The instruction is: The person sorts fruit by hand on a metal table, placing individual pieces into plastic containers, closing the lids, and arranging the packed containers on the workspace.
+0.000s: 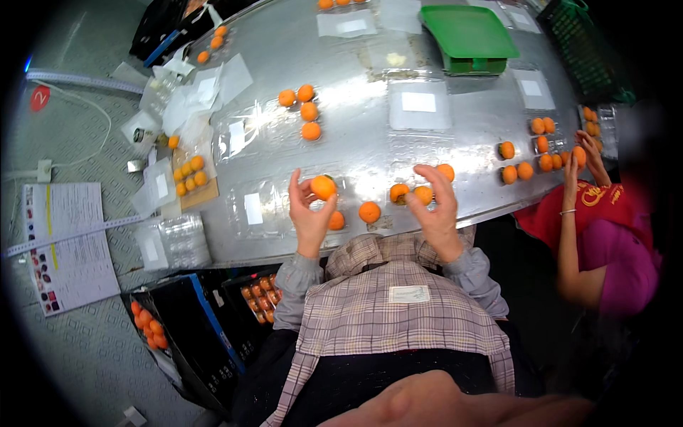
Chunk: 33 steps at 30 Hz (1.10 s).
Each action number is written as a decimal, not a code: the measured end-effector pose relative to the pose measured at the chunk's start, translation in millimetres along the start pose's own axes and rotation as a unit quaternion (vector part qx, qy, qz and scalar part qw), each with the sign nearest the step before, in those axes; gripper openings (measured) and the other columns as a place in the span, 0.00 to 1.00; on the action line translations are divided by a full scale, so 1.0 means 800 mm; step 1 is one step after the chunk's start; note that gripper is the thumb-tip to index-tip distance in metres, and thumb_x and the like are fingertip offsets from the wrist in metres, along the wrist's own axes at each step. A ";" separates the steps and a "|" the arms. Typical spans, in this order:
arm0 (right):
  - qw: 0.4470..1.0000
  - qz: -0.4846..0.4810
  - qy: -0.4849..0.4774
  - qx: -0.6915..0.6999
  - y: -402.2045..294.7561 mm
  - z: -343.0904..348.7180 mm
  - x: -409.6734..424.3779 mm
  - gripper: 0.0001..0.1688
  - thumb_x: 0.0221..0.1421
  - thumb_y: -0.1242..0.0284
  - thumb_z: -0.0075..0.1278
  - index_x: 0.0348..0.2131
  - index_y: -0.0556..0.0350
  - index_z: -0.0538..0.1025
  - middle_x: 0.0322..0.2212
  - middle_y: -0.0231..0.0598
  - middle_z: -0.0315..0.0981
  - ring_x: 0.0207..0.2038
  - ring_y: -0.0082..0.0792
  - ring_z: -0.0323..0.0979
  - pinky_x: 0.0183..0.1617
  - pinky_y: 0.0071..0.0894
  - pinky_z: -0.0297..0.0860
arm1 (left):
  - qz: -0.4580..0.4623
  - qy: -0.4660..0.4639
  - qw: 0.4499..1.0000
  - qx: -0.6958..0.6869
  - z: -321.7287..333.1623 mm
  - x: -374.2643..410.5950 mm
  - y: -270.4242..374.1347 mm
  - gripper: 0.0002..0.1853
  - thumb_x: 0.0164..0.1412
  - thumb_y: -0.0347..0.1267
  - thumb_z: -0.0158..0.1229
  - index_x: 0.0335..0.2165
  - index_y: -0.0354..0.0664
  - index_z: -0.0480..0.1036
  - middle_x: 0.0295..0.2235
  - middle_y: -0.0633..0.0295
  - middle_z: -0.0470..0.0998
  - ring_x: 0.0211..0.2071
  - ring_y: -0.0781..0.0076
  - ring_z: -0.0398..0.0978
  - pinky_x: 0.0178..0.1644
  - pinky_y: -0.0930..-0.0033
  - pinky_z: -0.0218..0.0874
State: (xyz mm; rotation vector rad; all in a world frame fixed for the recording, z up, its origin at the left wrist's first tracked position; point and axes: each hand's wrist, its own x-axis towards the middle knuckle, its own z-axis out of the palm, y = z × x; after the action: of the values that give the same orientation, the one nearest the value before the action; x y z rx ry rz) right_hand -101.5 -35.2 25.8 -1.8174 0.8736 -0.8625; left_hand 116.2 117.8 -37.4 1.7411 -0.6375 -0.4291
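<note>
My left hand [312, 216] holds an orange persimmon [323, 187] between thumb and fingers. Just below it, another persimmon [335, 220] sits at the right end of a clear plastic clamshell tray [275, 216], partly hidden by my hand. A loose persimmon [369, 212] lies on the metal table between my hands. With thumb and fingers spread, my right hand [440, 213] hovers over a group of persimmons. One persimmon [399, 194] shows its calyx left of the thumb, a second [423, 195] shows between thumb and fingers, and a third [446, 172] lies behind the fingertips.
A co-worker's hands [579, 155] handle persimmons at the right. A green-topped scale [469, 34] stands at the back. Several persimmons [309, 111] lie by another clear tray [251, 131]. Packed fruit [189, 175] and stacked clamshells [181, 243] sit left. Black crates [187, 325] stand below the table edge.
</note>
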 end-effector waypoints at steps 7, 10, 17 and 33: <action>0.997 0.077 -0.003 -0.011 0.028 -0.012 -0.010 0.25 0.56 0.73 0.61 0.53 0.59 0.75 0.49 0.44 0.73 0.51 0.39 0.71 0.57 0.35 0.67 | -0.078 -0.017 0.963 0.257 -0.055 0.004 -0.053 0.53 0.44 0.28 0.71 0.66 0.38 0.54 0.41 0.56 0.76 0.41 0.65 0.76 0.45 0.64 0.70; 0.995 0.098 -0.022 0.014 0.038 -0.010 -0.017 0.26 0.58 0.72 0.58 0.55 0.61 0.73 0.52 0.42 0.71 0.56 0.37 0.68 0.62 0.34 0.63 | -0.029 -0.035 0.959 0.280 -0.043 0.007 -0.069 0.51 0.44 0.26 0.70 0.66 0.38 0.56 0.40 0.56 0.76 0.40 0.64 0.76 0.45 0.64 0.69; 0.996 0.089 0.000 0.003 0.043 -0.008 -0.019 0.27 0.56 0.73 0.60 0.54 0.60 0.74 0.50 0.41 0.72 0.52 0.36 0.70 0.58 0.34 0.66 | 0.097 -0.185 0.927 0.311 -0.011 0.009 -0.055 0.51 0.42 0.21 0.68 0.66 0.42 0.57 0.40 0.52 0.76 0.42 0.51 0.71 0.50 0.56 0.65; 0.992 0.125 -0.011 0.011 0.048 -0.006 -0.016 0.27 0.58 0.73 0.58 0.55 0.61 0.73 0.52 0.43 0.72 0.55 0.38 0.69 0.61 0.35 0.64 | 0.070 -0.163 0.952 0.250 -0.015 0.012 -0.029 0.52 0.43 0.24 0.69 0.67 0.42 0.55 0.40 0.55 0.74 0.41 0.55 0.74 0.47 0.59 0.68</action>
State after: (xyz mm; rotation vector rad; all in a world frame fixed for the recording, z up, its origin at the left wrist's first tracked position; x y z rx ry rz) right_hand -120.1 -39.4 -10.4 -1.6514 1.0485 -0.6886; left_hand 135.1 125.4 -56.1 2.1017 -1.1813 -0.4885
